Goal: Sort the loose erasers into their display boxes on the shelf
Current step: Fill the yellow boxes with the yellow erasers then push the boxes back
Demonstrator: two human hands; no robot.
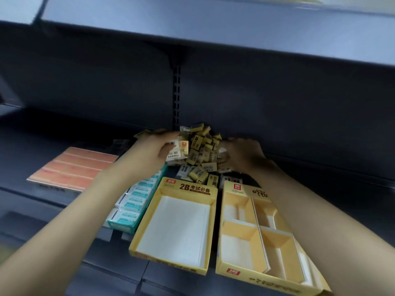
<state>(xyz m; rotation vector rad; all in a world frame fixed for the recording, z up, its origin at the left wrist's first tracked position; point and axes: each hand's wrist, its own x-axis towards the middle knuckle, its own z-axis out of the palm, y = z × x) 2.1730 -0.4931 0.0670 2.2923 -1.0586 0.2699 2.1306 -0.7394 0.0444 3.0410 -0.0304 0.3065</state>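
Note:
A heap of loose yellow-sleeved and white erasers (pixel 203 150) lies at the back of the dark shelf. My left hand (pixel 154 146) grips a few cream-wrapped erasers (pixel 178 151) at the heap's left side. My right hand (pixel 241 152) reaches into the heap's right side with curled fingers; what it holds is hidden. In front of the heap stand two yellow display boxes with nothing in them: a single-tray one marked 2B (pixel 149 221) and a divided one (pixel 239 225) to its right.
A teal box of white-and-teal erasers (pixel 130 210) stands left of the 2B box. An orange flat package (pixel 74 167) lies further left. The grey upper shelf (pixel 213 22) overhangs. A slotted upright (pixel 176 92) runs down the back wall.

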